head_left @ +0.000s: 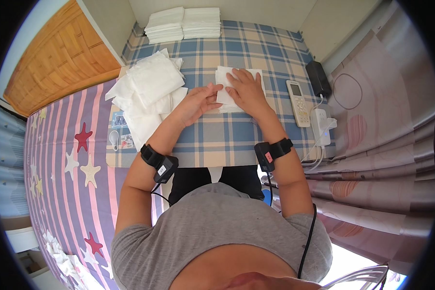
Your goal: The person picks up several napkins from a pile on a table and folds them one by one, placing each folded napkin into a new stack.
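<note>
A small stack of white paper tissues (224,96) lies on the checked tablecloth before me. My right hand (247,88) rests flat on top of it with the fingers spread. At the stack's left edge is my left hand (202,101), its fingers apart and the index fingertip near the paper; whether it grips an edge I cannot tell. To the left spreads a loose heap of white tissues (156,78), overlapping at odd angles. Two neat piles of folded tissues, a left pile (165,25) and a right pile (202,22), stand side by side at the back.
Right of the stack lie a white remote control (298,103), a black power adapter (318,78) and a white power strip (320,125) with cables. Curtains (362,188) hang at the right. A bed with a striped sheet (65,152) adjoins the table's left side.
</note>
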A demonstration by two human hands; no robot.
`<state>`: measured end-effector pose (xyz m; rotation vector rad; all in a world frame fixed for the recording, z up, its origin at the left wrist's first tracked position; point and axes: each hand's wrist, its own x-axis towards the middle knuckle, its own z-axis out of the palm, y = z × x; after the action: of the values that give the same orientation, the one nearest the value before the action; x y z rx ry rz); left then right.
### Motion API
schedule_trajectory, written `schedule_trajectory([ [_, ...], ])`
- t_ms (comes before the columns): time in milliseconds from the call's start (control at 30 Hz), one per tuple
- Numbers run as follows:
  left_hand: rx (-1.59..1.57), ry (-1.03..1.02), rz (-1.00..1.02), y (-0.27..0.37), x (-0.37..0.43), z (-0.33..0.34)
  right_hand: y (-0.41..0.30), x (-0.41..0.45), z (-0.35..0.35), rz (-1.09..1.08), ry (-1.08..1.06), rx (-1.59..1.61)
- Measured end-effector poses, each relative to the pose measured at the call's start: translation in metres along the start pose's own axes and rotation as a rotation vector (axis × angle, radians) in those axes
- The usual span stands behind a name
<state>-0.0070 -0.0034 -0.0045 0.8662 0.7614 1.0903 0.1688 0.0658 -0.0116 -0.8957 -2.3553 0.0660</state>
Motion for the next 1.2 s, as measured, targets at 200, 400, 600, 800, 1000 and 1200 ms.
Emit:
schedule_trajectory([
  [200,0.422,0.2,0.266,0.023,-0.01,-0.015,-0.001,-0.005,0.004,0.129,-0.332,-0.102],
  [400,0.643,0.713,0.569,0.066,-0.024,-0.055,0.001,-0.005,0.003,0.151,-0.38,-0.113],
  [600,1.499,0.727,0.321,0.051,-0.034,-0.07,-0.001,-0.003,0.004,0.158,-0.369,-0.05],
  [800,1.872,0.639,0.061,0.042,-0.031,-0.059,-0.002,-0.004,0.001,0.155,-0.371,-0.07],
  [1000,1.803,0.66,0.193,0.038,-0.026,-0.072,-0.003,-0.004,0.003,0.154,-0.354,-0.057],
  [1200,1.561,0.698,0.173,0.047,-0.027,-0.067,-0.001,-0.005,0.0,0.144,-0.325,-0.041],
])
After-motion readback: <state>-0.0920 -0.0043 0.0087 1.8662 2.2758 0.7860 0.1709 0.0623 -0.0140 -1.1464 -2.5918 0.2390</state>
